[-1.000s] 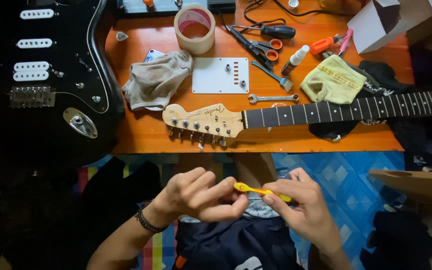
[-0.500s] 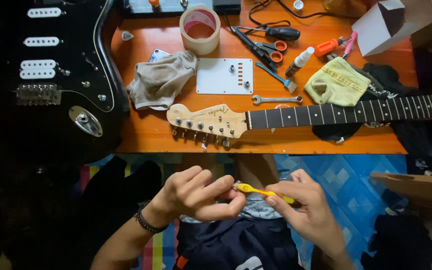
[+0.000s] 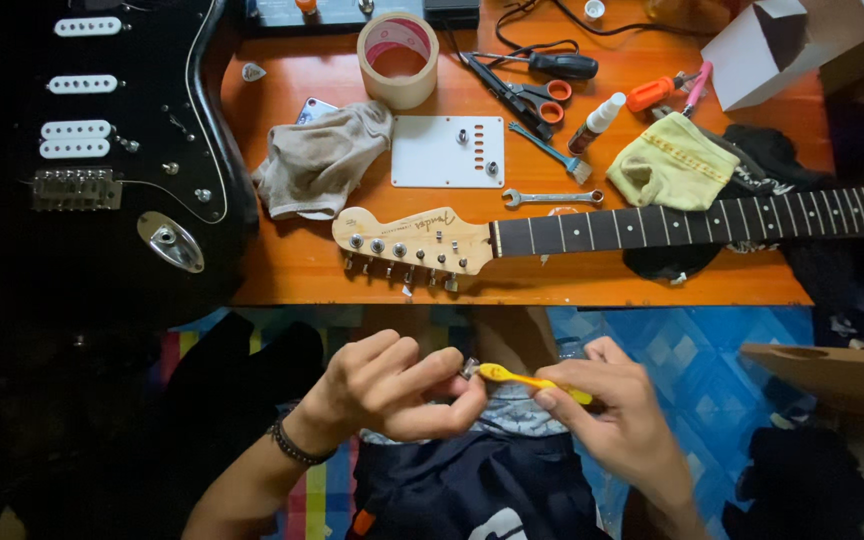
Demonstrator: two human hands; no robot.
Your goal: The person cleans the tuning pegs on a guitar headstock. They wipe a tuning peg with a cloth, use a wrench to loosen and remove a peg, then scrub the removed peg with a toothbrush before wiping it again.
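Observation:
Below the table edge, my left hand (image 3: 392,385) pinches a small shiny metal part (image 3: 469,368) between thumb and fingers. My right hand (image 3: 617,410) holds a yellow toothbrush (image 3: 532,380), its head touching the metal part. Both hands hover over my lap, in front of the orange wooden table (image 3: 572,285). A detached guitar neck (image 3: 592,230) with a pale headstock and dark fretboard lies across the table just above my hands.
A black electric guitar body (image 3: 102,150) lies at the left. On the table sit a tape roll (image 3: 398,58), grey rag (image 3: 322,160), white plate (image 3: 449,150), wrench (image 3: 552,197), scissors (image 3: 532,100), small bottle (image 3: 597,120), yellow cloth (image 3: 672,165), screwdrivers and a white box (image 3: 782,45).
My hands stay together over my lap; the toothbrush has shifted slightly against the small part. The view has drifted a little. Nothing on the table has moved.

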